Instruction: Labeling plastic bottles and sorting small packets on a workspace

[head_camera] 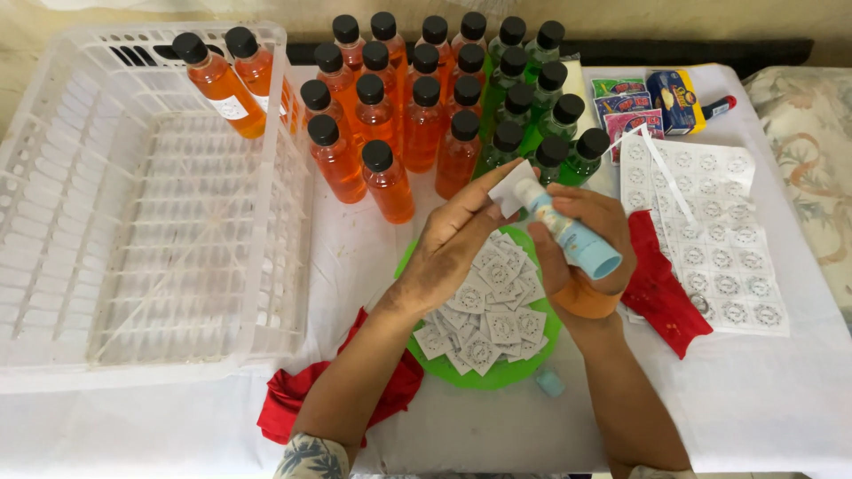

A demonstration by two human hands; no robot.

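My left hand (457,244) pinches a small white square label (511,189) by its edge. My right hand (581,239) grips a light blue glue stick (568,229), its tip touching the label. Both hands hover over a green plate (497,372) piled with several cut square labels (488,306). The glue stick's cap (549,381) lies below the plate. Behind the hands stand many orange bottles (388,182) and green bottles (581,158), all with black caps.
A white plastic crate (133,204) at left holds two orange bottles (222,84). A sheet of uncut labels (710,231) lies at right, with a red cloth (657,288) beside it. Another red cloth (293,399) lies near the front edge. Small packets (648,98) sit at back right.
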